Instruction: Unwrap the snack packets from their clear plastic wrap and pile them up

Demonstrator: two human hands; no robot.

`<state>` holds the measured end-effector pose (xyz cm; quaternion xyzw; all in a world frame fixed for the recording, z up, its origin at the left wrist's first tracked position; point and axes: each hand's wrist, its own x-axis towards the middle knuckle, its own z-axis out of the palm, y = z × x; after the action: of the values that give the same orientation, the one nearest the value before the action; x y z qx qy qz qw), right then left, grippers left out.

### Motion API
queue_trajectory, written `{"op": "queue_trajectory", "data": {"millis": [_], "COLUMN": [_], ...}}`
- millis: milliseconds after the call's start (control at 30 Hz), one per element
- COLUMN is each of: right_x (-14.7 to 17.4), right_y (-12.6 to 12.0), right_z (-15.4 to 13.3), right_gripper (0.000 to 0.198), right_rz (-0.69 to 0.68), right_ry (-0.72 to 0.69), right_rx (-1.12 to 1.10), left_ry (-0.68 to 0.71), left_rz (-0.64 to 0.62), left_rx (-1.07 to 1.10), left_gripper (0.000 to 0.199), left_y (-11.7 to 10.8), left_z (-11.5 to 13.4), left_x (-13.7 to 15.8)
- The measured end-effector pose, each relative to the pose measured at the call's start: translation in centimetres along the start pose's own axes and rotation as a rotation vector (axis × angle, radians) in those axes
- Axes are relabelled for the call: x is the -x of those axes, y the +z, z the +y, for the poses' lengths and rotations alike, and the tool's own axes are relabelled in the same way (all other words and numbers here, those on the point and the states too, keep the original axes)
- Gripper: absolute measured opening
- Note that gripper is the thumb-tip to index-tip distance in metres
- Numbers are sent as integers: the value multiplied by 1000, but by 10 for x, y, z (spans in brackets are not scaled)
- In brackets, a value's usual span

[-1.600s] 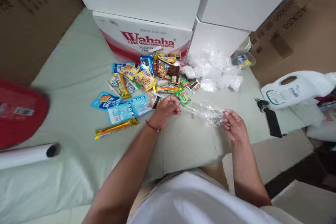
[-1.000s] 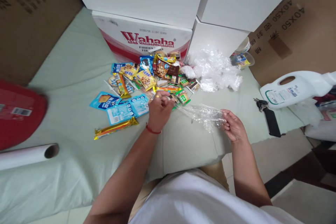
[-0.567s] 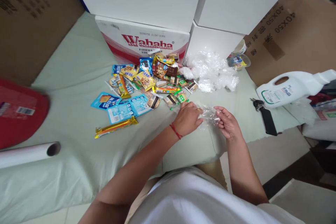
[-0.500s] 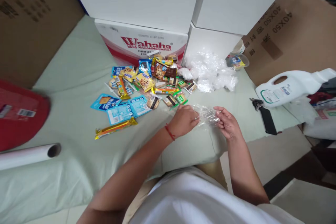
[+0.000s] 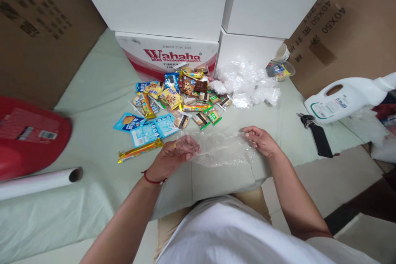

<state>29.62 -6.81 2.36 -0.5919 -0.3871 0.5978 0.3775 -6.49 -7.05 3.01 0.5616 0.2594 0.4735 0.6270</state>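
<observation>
Over the bench (image 5: 213, 183) near its front edge, the left hand (image 5: 173, 154) and right hand (image 5: 261, 140) pinch opposite ends of a clear plastic bag (image 5: 222, 150), probably because it would sag limply from only one.

The bag (image 5: 224, 150) partly veils the left hand (image 5: 170, 156), snacks (image 5: 171, 98) partly hide the box (image 5: 173, 51), the tube (image 5: 37, 183) is cut off
</observation>
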Motion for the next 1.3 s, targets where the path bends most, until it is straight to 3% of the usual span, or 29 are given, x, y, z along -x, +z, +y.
{"op": "queue_trajectory", "data": {"millis": [100, 233, 333, 400, 533, 600, 700, 800, 867, 933, 1000, 1100, 1200, 1300], "right_x": [-22, -25, 3, 30, 74, 84, 87, 84, 81, 79, 77, 74, 72, 69], "right_y": [13, 30, 36, 39, 56, 68, 81, 88, 91, 95, 98, 100, 93, 81], "right_z": [-17, -49, -58, -51, -18, -5, 1, -2, -3, -2, 0, 4, 7, 12], "right_gripper": [46, 31, 44, 60, 71, 69, 61, 33, 14, 13, 13, 15, 18, 21], "right_rz": [-31, 216, 224, 113, -87, -141, -144, -197, -259, -279, -265, -229, -151, -83], "right_ry": [-95, -382, -314, -148, 97, 114, 32, -46, -82, -119, -152, -165, -155, -138], "right_rx": [222, 588, 656, 625, 459, 421, 495, 562, 584, 596, 596, 544, 499, 477], "left_ry": [75, 195, 178, 200, 114, 79, 119, 273, 360, 368, 304, 117, -146, -332], "left_rz": [-58, -226, -333, -464, -556, -592, -616, -461, -202, 83, 259, 264, 136, 185], "left_rx": [-333, -953, -1282, -1369, -1373, -1335, -1228, -1118, -1129, -1216, -1304, -1313, -1205, -1011], "left_gripper": [15, 22, 22, 25, 41, 51, 45, 29, 22, 21, 29, 48, 31, 32], "left_y": [3, 29, 61, 82, 112, 118, 118, 112, 109, 105, 101, 91, 80, 71], "left_z": [18, 25, 15, 8, 3, 6, 7, 2, -4, -12, -19, -28, -31, -26], "left_x": [8, 26, 41, 48, 52, 53, 58, 64, 66, 63, 56, 43, 37, 40]}}
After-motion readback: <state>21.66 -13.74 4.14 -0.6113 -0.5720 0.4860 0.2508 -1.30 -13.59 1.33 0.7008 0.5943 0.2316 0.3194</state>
